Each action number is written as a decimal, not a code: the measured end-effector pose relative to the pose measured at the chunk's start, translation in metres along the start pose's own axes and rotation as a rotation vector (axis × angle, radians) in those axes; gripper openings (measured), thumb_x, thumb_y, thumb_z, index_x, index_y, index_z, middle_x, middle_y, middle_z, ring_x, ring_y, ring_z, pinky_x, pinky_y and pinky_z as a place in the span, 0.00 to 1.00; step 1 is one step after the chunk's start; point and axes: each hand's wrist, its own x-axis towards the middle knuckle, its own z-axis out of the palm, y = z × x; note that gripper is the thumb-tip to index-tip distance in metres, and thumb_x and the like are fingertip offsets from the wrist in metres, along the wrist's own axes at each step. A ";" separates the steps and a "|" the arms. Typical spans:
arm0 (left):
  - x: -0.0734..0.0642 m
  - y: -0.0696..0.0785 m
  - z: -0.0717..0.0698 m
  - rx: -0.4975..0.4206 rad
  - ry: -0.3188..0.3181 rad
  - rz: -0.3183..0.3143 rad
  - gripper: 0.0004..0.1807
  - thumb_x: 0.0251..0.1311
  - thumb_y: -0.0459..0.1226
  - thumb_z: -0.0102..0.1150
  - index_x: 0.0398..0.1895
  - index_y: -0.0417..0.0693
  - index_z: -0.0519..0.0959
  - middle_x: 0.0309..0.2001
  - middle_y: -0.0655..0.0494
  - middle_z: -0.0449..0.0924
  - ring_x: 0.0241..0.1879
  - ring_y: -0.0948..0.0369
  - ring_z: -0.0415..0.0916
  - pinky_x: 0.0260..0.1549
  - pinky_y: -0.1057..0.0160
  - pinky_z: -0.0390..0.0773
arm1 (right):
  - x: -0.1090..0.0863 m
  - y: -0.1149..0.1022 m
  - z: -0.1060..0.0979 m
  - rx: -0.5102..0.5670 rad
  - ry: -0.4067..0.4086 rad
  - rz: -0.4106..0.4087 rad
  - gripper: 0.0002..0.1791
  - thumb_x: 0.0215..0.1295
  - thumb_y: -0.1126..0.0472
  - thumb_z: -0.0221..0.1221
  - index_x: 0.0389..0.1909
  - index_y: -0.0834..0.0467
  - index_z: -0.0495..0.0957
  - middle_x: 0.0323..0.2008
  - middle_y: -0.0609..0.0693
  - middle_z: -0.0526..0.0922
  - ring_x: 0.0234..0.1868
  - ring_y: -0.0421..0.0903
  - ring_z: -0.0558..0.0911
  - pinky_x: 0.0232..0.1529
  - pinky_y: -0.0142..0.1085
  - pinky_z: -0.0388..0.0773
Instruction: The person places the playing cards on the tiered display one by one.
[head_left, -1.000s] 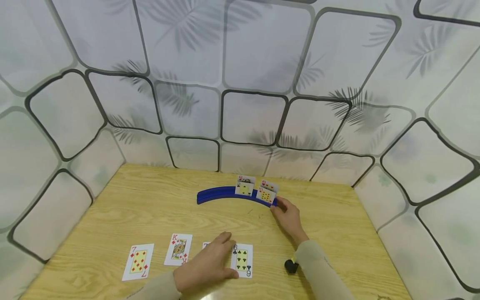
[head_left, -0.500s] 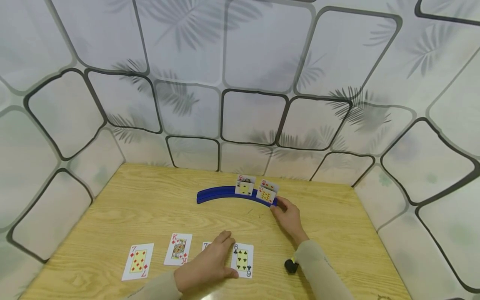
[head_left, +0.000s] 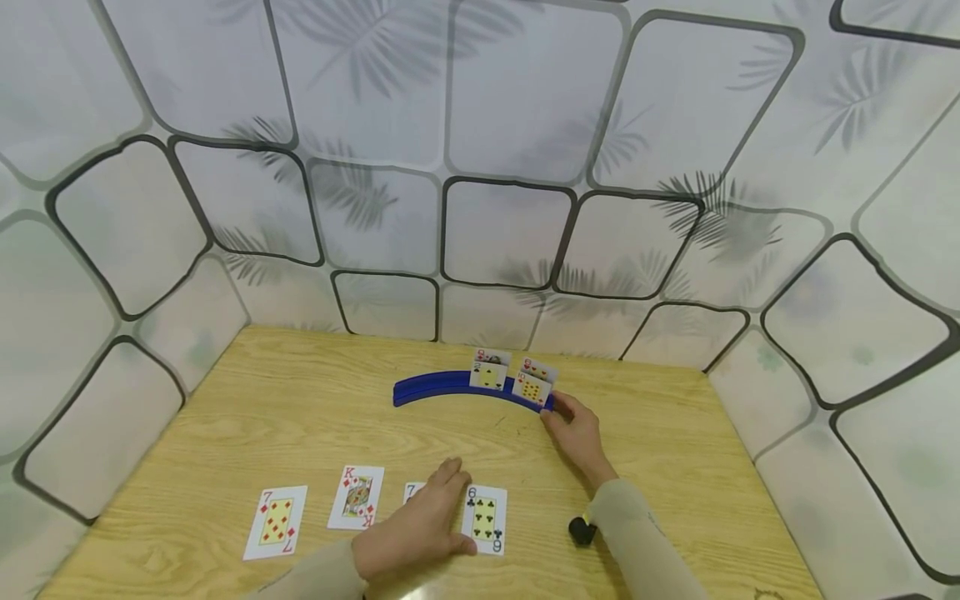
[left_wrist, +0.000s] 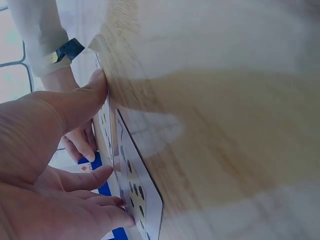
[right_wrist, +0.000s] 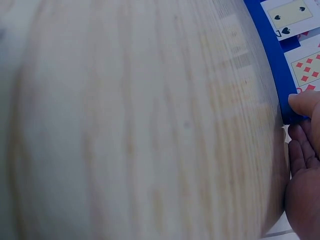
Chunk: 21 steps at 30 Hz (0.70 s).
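The right hand (head_left: 577, 433) grasps the right end of a blue, arc-shaped plastic card rack (head_left: 438, 383), which stands on the yellowish wood-grain table (head_left: 225, 417). In the right wrist view its thumb lies on the rack's front face, just below the printed cards, while the other fingers bend around the end.

2 pairs of white rectangular playing cards lean in the rack: a black 2 (head_left: 488, 377) before a red-lettered picture card (head_left: 491, 357), and, nearest that thumb, a red 10 of diamonds (head_left: 532, 390) before another red card (head_left: 540, 367).

The left hand (head_left: 416, 529) is palm down, grasping nothing, with its fingers extended over a white card marked with a black 7 (head_left: 412, 490) (mostly hidden, so its suit is unclear). Its thumb reaches the lower left edge of the white 6 of clubs (head_left: 484, 521).

To the left of that hand lie 2 more white cards, face up and apart: the red-and-yellow king of diamonds (head_left: 356, 497), then the red 7 of diamonds (head_left: 275, 522).
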 end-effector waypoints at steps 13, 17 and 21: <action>0.004 0.001 0.001 -0.075 -0.012 -0.043 0.45 0.47 0.47 0.84 0.65 0.39 0.70 0.78 0.25 0.56 0.79 0.31 0.56 0.73 0.34 0.66 | 0.000 -0.003 -0.001 0.019 -0.006 0.008 0.28 0.72 0.63 0.66 0.70 0.66 0.75 0.64 0.67 0.81 0.66 0.64 0.81 0.70 0.56 0.76; 0.006 0.000 0.004 -0.122 0.045 -0.024 0.44 0.46 0.42 0.85 0.62 0.42 0.68 0.74 0.29 0.64 0.74 0.34 0.65 0.72 0.36 0.69 | -0.001 -0.002 -0.001 0.020 -0.010 0.005 0.28 0.72 0.63 0.66 0.69 0.66 0.75 0.64 0.67 0.81 0.66 0.64 0.81 0.70 0.57 0.77; 0.008 -0.001 0.006 -0.169 0.126 -0.003 0.40 0.48 0.35 0.83 0.61 0.42 0.67 0.60 0.41 0.77 0.61 0.45 0.78 0.72 0.38 0.70 | 0.000 -0.001 0.000 0.019 -0.003 -0.001 0.27 0.72 0.63 0.66 0.69 0.66 0.76 0.63 0.67 0.82 0.65 0.64 0.81 0.69 0.57 0.77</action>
